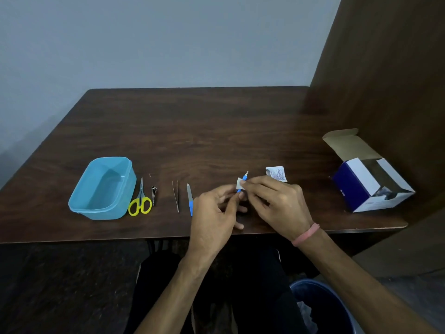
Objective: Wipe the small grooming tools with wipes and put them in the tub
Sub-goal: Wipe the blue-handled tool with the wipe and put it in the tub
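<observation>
My left hand [216,208] pinches the lower end of a small blue-handled tool [243,183] whose metal tip points up and away. My right hand [272,198] pinches a small white wipe [239,183] against the tool's handle. A light blue tub [103,188] stands at the left of the table with nothing in it. Beside it lie yellow-handled scissors [140,201], a small nail clipper [153,194], metal tweezers [175,195] and a blue-handled nail file [190,198].
A torn wipe sachet [277,173] lies just beyond my right hand. An open blue and white carton [368,179] stands at the table's right, against a dark wooden panel. A blue bin [322,307] sits on the floor at the lower right.
</observation>
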